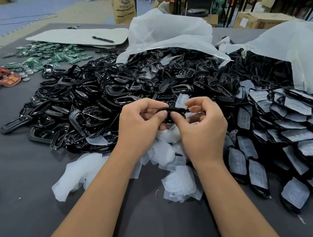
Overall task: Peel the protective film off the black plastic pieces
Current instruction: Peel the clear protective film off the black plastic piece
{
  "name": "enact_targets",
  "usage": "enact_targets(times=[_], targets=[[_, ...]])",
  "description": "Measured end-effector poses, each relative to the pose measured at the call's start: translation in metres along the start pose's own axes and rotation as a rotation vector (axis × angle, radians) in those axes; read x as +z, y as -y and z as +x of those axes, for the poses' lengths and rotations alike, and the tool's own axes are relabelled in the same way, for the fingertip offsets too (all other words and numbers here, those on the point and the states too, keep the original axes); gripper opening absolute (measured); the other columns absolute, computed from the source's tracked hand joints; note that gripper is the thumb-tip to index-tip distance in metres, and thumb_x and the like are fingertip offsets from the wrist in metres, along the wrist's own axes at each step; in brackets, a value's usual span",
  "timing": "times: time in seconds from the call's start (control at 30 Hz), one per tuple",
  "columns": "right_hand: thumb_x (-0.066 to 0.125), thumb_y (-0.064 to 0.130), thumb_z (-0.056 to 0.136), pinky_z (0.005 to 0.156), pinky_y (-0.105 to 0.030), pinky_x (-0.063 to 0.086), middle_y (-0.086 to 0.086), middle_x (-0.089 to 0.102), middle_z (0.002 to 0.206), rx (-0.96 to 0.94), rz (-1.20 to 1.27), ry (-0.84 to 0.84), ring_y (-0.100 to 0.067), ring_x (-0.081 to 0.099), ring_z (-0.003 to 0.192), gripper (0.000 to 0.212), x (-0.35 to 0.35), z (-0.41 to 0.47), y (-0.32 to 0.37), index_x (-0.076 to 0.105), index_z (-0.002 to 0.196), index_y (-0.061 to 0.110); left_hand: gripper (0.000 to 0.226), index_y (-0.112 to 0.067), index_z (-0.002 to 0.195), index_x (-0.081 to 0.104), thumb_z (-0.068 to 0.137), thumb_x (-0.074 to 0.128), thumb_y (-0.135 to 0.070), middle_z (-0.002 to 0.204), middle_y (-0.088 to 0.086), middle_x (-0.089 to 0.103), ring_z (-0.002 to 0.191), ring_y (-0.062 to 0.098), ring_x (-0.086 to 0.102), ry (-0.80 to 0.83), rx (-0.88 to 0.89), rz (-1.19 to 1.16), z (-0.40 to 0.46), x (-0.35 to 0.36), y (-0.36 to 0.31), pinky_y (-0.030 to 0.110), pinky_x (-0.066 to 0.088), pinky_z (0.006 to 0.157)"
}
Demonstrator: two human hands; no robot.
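Mid-peel on one black piece, mountain of 'em left

Both hands sit centre frame: the left hand [140, 122] grips the left end of a black plastic piece [172, 111], and the right hand [202, 126] pinches its right end with thumb and fingertips. The long axis runs left-right between them. I can't tell if film is still on it. Covered pieces [296, 145] are piled right, nearer the right hand. Bare ones [93, 97] lie left, and peeled film [166, 155] lies underneath.
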State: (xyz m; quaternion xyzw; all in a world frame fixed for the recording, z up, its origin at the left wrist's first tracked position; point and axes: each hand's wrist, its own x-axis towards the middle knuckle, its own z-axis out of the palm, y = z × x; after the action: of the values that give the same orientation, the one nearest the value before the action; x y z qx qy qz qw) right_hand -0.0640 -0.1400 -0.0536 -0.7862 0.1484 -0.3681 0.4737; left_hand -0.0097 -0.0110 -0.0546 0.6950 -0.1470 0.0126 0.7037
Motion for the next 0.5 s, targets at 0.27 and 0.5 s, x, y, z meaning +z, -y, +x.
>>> enact_targets(times=[0.27,0.5], targets=[[0.091,0.017,0.078,0.062,-0.028,0.056,0.006,0.07,0.069,0.062,0.076,0.079,-0.011,0.068,0.063,0.02,-0.0015,0.0023,-0.0029,0.071,0.08,0.021,0.026,-0.019,0.089,0.078,0.086,0.074,0.006,0.075,0.006,0.074,0.063,0.016,0.069,0.039,0.04,0.016,0.0005,-0.0023,0.0017,0.025,0.056,0.063],[0.091,0.021,0.078,0.06,-0.022,0.053,0.007,0.068,0.071,0.024,0.05,0.081,-0.006,0.064,0.061,0.026,-0.0009,0.0007,-0.0014,0.068,0.088,0.019,0.025,-0.025,0.089,0.075,0.086,0.072,0.0,0.074,0.005,0.076,0.061,0.018,0.071,0.004,-0.006,0.033,-0.0007,-0.0022,0.0047,0.034,0.059,0.063]])
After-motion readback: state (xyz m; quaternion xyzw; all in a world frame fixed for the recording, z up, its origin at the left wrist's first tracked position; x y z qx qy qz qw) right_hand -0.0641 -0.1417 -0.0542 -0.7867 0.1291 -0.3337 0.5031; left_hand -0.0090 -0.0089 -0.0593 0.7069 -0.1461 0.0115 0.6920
